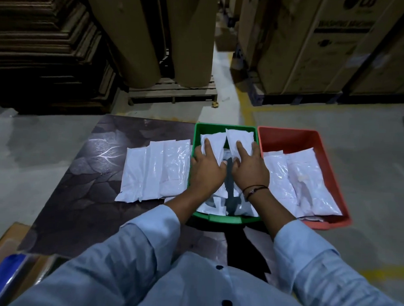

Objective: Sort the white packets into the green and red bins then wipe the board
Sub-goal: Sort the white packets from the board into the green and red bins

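Both my hands are inside the green bin (224, 219), which stands on the dark board (84, 208). My left hand (206, 168) grips a small white packet (214, 140) standing against the bin's far wall. My right hand (249, 169) grips a second small white packet (239, 137) beside it. More small packets lie under my wrists. Several larger white packets (154, 170) lie in a row on the board, left of the green bin. The red bin (288, 138) to the right holds a few large white packets (305, 184).
Stacked flat cardboard (46, 49) and big paper rolls (150, 34) on a pallet stand beyond the board. Large cartons (314, 49) fill the back right. A blue object (6, 281) lies at the lower left. Grey floor with yellow lines surrounds the board.
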The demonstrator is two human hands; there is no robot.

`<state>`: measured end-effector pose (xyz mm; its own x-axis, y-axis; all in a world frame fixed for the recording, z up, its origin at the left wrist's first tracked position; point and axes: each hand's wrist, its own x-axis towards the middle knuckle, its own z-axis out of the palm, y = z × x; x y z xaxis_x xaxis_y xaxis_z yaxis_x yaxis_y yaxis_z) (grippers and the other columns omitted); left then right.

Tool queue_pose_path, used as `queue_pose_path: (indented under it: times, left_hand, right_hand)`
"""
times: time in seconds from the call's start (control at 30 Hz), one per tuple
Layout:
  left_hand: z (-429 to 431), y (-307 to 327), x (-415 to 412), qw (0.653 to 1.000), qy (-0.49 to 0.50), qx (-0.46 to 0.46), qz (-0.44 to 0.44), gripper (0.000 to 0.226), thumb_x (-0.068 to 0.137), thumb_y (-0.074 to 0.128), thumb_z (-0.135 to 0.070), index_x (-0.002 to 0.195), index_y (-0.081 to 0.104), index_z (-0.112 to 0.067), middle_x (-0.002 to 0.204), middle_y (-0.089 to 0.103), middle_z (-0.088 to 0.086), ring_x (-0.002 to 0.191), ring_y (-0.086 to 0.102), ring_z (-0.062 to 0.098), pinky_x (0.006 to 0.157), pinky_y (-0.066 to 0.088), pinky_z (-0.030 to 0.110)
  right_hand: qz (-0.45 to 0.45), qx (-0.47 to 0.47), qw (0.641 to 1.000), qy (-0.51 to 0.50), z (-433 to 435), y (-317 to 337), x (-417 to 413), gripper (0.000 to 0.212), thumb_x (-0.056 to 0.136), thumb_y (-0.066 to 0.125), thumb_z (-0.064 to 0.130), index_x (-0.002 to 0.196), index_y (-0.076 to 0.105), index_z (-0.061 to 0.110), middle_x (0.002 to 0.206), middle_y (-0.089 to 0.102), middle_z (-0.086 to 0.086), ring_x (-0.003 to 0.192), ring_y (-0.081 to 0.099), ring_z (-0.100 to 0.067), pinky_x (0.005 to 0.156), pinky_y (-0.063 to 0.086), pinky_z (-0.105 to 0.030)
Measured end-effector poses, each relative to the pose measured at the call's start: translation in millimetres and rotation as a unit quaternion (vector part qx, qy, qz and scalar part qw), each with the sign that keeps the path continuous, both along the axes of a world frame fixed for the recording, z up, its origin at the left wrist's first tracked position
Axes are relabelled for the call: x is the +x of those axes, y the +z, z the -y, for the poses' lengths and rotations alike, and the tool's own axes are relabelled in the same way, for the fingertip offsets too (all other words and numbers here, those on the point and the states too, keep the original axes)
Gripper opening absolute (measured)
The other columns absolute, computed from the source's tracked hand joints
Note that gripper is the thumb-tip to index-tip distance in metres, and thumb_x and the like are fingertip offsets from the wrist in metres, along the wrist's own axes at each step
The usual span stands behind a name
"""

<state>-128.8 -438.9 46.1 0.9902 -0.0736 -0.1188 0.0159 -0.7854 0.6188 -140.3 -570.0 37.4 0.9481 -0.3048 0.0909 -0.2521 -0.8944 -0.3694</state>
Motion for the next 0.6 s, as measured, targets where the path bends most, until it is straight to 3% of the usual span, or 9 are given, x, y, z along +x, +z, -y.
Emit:
queue_pose_path:
  times: [0.13,0.3,0.43,0.6]
  left_hand:
    - [5,-13,-10,0.998,-0.004,0.066,-0.018,0.083,0.100,0.049,-0.049,0.163,0.007,-0.016,0.167,0.007,0.019,0.147,0.021,0.045,0.118,0.026,0.054]
    - [3,-30,-18,0.988,-0.078,0.132,0.008,0.069,0.104,0.041,-0.042,0.163,0.015,-0.016,0.170,0.000,0.016,0.154,0.008,0.040,0.124,0.015,0.050]
    - [-5,-48,-18,0.971,-0.150,0.186,0.006,0.080,0.103,0.047,-0.040,0.164,0.002,-0.013,0.169,-0.016,0.017,0.155,-0.009,0.043,0.127,0.006,0.051]
    - [-10,-68,-20,0.963,-0.165,0.209,0.028,0.075,0.106,0.038,-0.035,0.163,-0.007,-0.012,0.166,-0.021,0.022,0.154,-0.012,0.047,0.126,0.008,0.055]
  right_hand:
    - [-0.097,-0.044,0.994,0.023,1,-13,-4,0.051,0.101,0.042,0.041,0.150,0.038,0.026,0.155,0.029,-0.023,0.126,0.051,-0.041,0.094,0.047,-0.041]
    - [-0.106,-0.134,0.983,0.062,-3,-34,-2,0.055,0.099,0.034,0.043,0.146,0.043,0.017,0.146,0.042,-0.028,0.131,0.042,-0.045,0.104,0.040,-0.045]
    - [-0.110,-0.164,0.978,0.068,-12,-38,-10,0.057,0.099,0.042,0.039,0.149,0.039,0.011,0.158,0.031,-0.023,0.143,0.027,-0.046,0.110,0.032,-0.051]
    - [-0.130,-0.185,0.971,0.080,-11,-46,-15,0.060,0.102,0.035,0.039,0.153,0.029,0.007,0.162,0.022,-0.021,0.144,0.026,-0.042,0.113,0.026,-0.054]
